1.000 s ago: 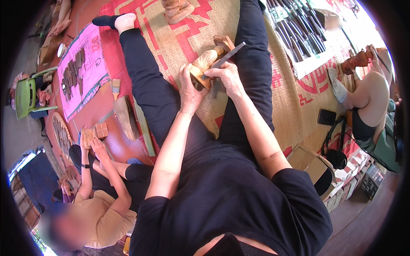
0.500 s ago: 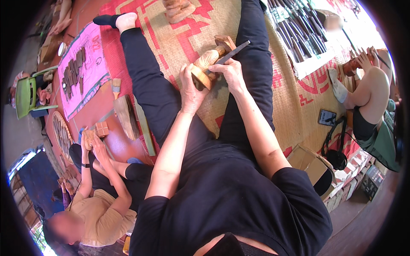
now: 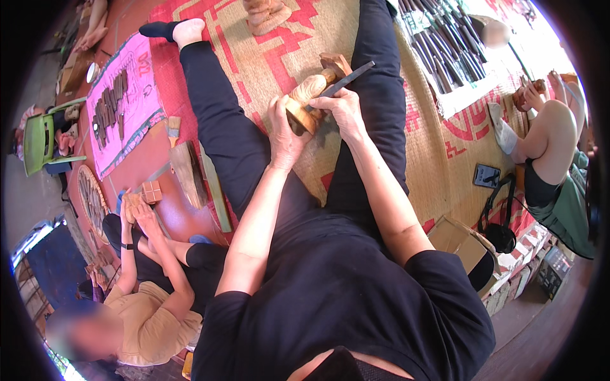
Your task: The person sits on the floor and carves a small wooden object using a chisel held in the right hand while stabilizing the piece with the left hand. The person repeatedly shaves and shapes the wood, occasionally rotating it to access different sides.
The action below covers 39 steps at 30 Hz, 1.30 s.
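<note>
Between my spread legs I hold a pale carved wooden figure with a squared base, tilted over the mat. My left hand is closed round the base end, its thumb and fingers on either side. My right hand grips a dark flat metal file, which lies slantwise across the figure's right side. The file's free end points up and right, over my right thigh. Just beyond the figure is a reddish-brown wooden block, partly hidden behind it.
Another wood carving stands ahead on the patterned mat. Rows of dark-handled tools lie at far right, more tools on a pink cloth at left. A brush and wood log lie left. People sit on both sides.
The file has slid slightly up and right along the figure. My left hand and the carving stay nearly still. The person at left has shifted their head; the person at right has moved their hands.
</note>
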{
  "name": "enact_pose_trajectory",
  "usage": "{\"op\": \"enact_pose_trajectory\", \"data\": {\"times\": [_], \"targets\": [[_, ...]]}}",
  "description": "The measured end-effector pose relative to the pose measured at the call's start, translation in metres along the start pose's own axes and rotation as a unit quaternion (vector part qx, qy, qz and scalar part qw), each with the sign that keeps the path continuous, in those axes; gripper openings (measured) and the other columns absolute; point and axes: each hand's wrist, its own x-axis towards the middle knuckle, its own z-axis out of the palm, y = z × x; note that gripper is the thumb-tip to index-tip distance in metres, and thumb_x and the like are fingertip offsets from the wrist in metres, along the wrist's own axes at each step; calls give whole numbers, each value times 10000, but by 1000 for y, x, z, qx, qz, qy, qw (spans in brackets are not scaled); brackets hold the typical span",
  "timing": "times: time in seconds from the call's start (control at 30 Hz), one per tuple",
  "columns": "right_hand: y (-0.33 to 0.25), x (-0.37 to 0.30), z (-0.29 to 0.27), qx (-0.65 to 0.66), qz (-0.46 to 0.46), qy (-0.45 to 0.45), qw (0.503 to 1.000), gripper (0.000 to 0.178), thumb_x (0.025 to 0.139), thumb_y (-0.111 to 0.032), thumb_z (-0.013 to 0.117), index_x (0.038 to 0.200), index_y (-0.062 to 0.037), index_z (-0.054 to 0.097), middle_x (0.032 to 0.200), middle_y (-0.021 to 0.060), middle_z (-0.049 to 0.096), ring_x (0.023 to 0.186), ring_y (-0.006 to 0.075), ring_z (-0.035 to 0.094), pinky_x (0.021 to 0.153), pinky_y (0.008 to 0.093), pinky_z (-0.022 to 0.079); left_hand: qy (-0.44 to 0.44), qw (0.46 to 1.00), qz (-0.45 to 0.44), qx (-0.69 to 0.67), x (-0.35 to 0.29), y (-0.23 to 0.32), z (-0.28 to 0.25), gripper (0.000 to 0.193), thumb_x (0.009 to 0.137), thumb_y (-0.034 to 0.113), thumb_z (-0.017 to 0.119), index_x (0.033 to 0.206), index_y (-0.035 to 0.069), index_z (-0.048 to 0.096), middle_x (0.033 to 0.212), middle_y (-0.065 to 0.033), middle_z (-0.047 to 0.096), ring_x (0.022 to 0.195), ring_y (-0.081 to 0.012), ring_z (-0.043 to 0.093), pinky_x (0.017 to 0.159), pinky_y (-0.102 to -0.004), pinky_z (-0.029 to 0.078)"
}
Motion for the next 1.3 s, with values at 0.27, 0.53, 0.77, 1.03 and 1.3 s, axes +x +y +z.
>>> {"op": "enact_pose_trajectory", "data": {"times": [0.27,0.53,0.77,1.03,1.3], "targets": [[-2,-5,-2,5,25,-45,999,106,712,-23,752,802,1,701,726,62,691,620,118,620,593,249,463,-1,1000,-12,-11,-2,1,0,956,630,75,839,1403,58,277,1372,-217,371,1292,-411,400,1059,-462,395],[0,-14,-1,55,30,-10,998,120,713,-33,766,806,-6,695,731,63,695,618,107,582,625,247,443,9,1000,-7,-17,-2,0,1,941,636,76,842,1399,55,292,1367,-219,379,1292,-412,400,1060,-462,393],[8,-8,-3,19,17,33,999,134,711,-40,769,811,-14,685,713,62,688,656,118,617,666,256,457,9,1000,12,-1,-1,-1,1,956,643,92,841,1414,69,276,1382,-227,361,1289,-421,406,1038,-466,418],[3,-15,3,39,28,-23,999,132,711,-8,754,818,-10,677,754,70,694,667,147,637,690,276,485,6,1000,-10,-13,-2,-4,1,1003,630,111,856,1437,101,260,1406,-245,329,1284,-439,418,1008,-479,452],[7,-12,-3,86,32,-6,996,157,721,6,749,853,1,664,762,82,693,694,148,647,711,281,503,9,1000,2,-12,-2,-1,1,954,641,80,839,1413,69,279,1367,-227,373,1283,-417,412,1034,-461,419]]}}
